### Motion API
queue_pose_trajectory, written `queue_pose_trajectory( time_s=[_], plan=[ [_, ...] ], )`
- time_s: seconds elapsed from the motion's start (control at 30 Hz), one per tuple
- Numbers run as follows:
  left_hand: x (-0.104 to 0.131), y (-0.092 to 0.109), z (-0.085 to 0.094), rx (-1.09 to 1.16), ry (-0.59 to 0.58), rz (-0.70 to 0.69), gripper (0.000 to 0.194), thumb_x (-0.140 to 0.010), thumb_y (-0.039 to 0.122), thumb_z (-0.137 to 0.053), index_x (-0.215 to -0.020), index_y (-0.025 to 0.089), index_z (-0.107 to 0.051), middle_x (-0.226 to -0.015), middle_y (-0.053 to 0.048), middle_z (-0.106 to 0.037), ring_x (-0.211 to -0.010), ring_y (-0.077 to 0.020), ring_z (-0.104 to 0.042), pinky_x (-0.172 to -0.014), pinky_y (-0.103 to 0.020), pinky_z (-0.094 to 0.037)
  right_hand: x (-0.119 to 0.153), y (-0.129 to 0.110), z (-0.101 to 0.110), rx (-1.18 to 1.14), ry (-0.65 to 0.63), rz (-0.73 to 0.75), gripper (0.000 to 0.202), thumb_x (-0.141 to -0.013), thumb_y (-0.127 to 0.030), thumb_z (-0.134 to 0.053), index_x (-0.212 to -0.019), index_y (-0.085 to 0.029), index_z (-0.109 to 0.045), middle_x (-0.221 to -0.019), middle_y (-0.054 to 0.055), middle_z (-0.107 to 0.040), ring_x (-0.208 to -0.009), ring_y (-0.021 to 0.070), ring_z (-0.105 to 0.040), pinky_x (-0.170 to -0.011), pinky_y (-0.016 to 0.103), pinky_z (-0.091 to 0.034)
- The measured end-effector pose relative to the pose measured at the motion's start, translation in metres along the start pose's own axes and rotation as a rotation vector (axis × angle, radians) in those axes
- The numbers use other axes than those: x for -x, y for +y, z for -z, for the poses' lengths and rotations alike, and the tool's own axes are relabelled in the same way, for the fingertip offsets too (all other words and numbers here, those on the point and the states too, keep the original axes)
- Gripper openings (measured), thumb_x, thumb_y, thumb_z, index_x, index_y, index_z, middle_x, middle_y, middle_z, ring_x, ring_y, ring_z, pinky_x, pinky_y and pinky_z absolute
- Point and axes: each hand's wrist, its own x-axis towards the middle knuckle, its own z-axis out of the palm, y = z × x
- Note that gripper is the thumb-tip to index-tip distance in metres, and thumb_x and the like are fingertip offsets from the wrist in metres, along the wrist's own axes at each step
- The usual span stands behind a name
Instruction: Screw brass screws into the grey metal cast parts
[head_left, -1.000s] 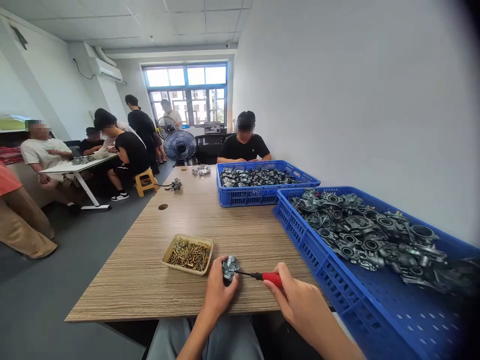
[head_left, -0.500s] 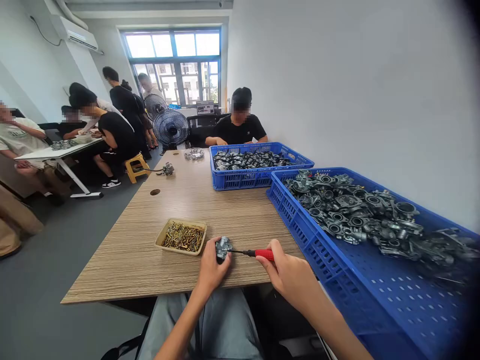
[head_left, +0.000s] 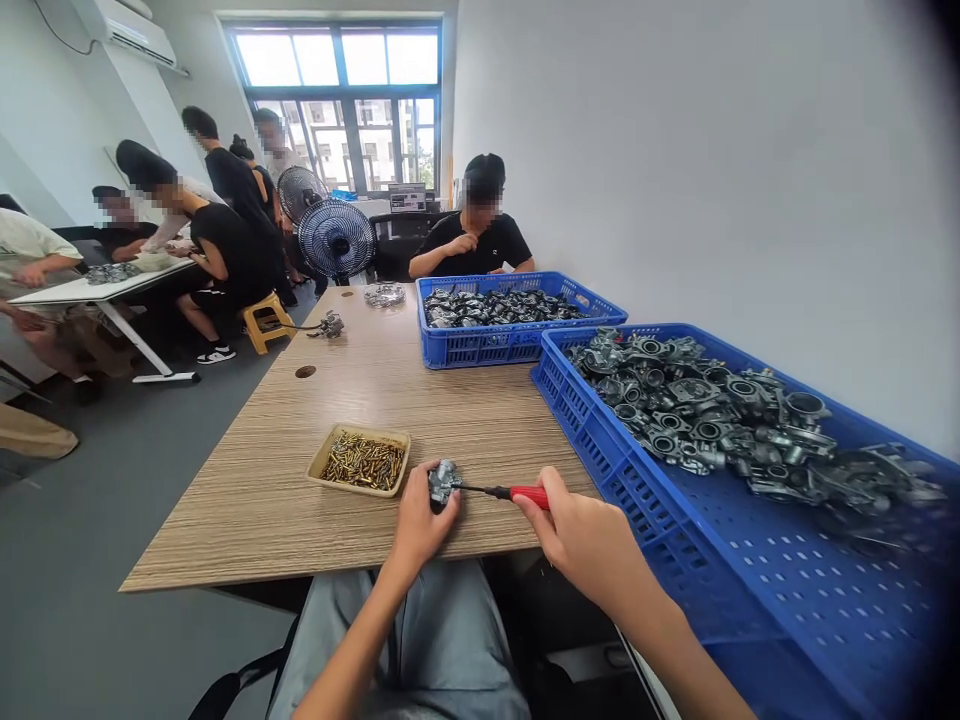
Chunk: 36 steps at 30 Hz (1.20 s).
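Note:
Near the table's front edge, my left hand (head_left: 422,515) is closed around a small grey carburetor body (head_left: 444,481), steadying it just above or on the wood; I cannot tell which. My right hand (head_left: 581,530) grips the red handle of a screwdriver (head_left: 529,495). Its dark shaft points left, and the tip meets the right side of the carburetor body. The exact contact spot is too small to make out. Just left of my left hand sits a cream tray (head_left: 310,474) full of small brass-coloured pieces, apparently jets or screws.
To my right stands a blue crate (head_left: 637,540) heaped with carburetor bodies; another blue crate (head_left: 480,355) of them is farther back. A co-worker (head_left: 480,235) sits behind it. On the table's far left lies a metal part (head_left: 328,325), near a clear bag (head_left: 385,295).
The view has tilted slightly, so everything sits a little higher. Both hands keep their holds, with the screwdriver still against the carburetor body. The co-worker opposite has raised a hand.

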Motion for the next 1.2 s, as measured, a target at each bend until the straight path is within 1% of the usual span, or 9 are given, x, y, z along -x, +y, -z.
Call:
queue_pose_trajectory(
  time_s=[0.17,0.23,0.37,0.57,0.73,0.93,1.0,1.13,1.2],
  plan=[
    [0.000,0.001,0.001,-0.004,-0.005,0.002,0.044,-0.091,0.028,-0.062,-0.133,0.021,-0.049,-0.124,-0.011,-0.061,-0.119,-0.0258,-0.059,-0.106,-0.045,-0.047,0.003,0.003,0.005,-0.305,-0.023,0.196,0.012,-0.105,-0.029,-0.039,-0.115,-0.025,-0.042,-0.104,0.007,-0.075,-0.092,0.0244,-0.074,-0.070,0.030,-0.049],
    [0.000,0.002,0.001,-0.008,-0.004,0.001,0.044,-0.091,0.028,-0.062,-0.132,0.021,-0.049,-0.123,-0.011,-0.061,-0.118,-0.0257,-0.060,-0.106,-0.044,-0.047,0.002,0.003,0.002,-0.322,-0.019,0.179,0.009,-0.105,-0.030,-0.039,-0.111,-0.024,-0.042,-0.099,0.006,-0.075,-0.089,0.0241,-0.074,-0.069,0.029,-0.049],
    [-0.001,0.003,0.002,-0.012,-0.002,0.001,0.043,-0.091,0.028,-0.062,-0.131,0.020,-0.050,-0.122,-0.012,-0.062,-0.118,-0.0258,-0.060,-0.105,-0.044,-0.048,-0.001,0.002,-0.004,-0.109,0.041,0.018,0.024,-0.105,-0.044,-0.038,-0.099,-0.022,-0.046,-0.069,0.005,-0.070,-0.064,0.0278,-0.072,-0.055,0.030,-0.040],
    [-0.001,0.001,0.001,-0.011,0.005,-0.009,0.044,-0.090,0.027,-0.062,-0.132,0.020,-0.049,-0.123,-0.011,-0.061,-0.118,-0.0258,-0.060,-0.105,-0.044,-0.048,-0.001,0.006,0.005,-0.351,-0.053,0.168,0.012,-0.105,-0.031,-0.038,-0.114,-0.025,-0.042,-0.103,0.007,-0.073,-0.092,0.0246,-0.073,-0.072,0.031,-0.048],
    [0.000,0.000,0.001,-0.025,0.001,0.001,0.044,-0.090,0.028,-0.062,-0.132,0.020,-0.049,-0.123,-0.011,-0.062,-0.118,-0.0252,-0.060,-0.104,-0.043,-0.048,-0.003,0.002,0.003,-0.052,-0.039,-0.048,0.023,-0.106,-0.043,-0.037,-0.099,-0.022,-0.046,-0.073,0.007,-0.070,-0.068,0.0304,-0.071,-0.058,0.032,-0.041],
    [0.000,-0.001,0.001,-0.014,0.005,0.000,0.045,-0.090,0.027,-0.062,-0.133,0.020,-0.048,-0.123,-0.011,-0.061,-0.118,-0.0253,-0.060,-0.105,-0.043,-0.047,0.001,0.005,0.004,-0.366,-0.050,0.179,0.010,-0.104,-0.029,-0.039,-0.113,-0.024,-0.042,-0.099,0.007,-0.073,-0.088,0.0243,-0.073,-0.070,0.030,-0.048],
    [0.000,0.000,0.001,-0.011,0.004,-0.001,0.045,-0.090,0.026,-0.062,-0.132,0.020,-0.048,-0.123,-0.011,-0.061,-0.118,-0.0255,-0.060,-0.105,-0.044,-0.047,0.000,0.003,0.000,-0.325,-0.017,0.164,0.010,-0.105,-0.032,-0.039,-0.107,-0.024,-0.043,-0.090,0.006,-0.073,-0.080,0.0249,-0.073,-0.065,0.030,-0.046],
    [0.000,0.000,0.002,-0.009,-0.008,0.005,0.045,-0.090,0.026,-0.062,-0.133,0.020,-0.048,-0.124,-0.011,-0.061,-0.119,-0.0259,-0.059,-0.106,-0.045,-0.047,-0.003,0.000,-0.006,-0.047,0.053,-0.006,0.029,-0.105,-0.048,-0.038,-0.098,-0.021,-0.048,-0.065,0.006,-0.068,-0.060,0.0288,-0.070,-0.054,0.030,-0.038],
    [0.000,0.000,0.002,-0.009,-0.007,0.002,0.045,-0.090,0.026,-0.062,-0.133,0.020,-0.048,-0.124,-0.012,-0.060,-0.119,-0.0260,-0.058,-0.106,-0.045,-0.047,-0.002,0.002,-0.003,-0.081,0.033,0.016,0.027,-0.105,-0.046,-0.038,-0.103,-0.021,-0.049,-0.073,0.007,-0.071,-0.067,0.0293,-0.072,-0.057,0.031,-0.042]
  ],
)
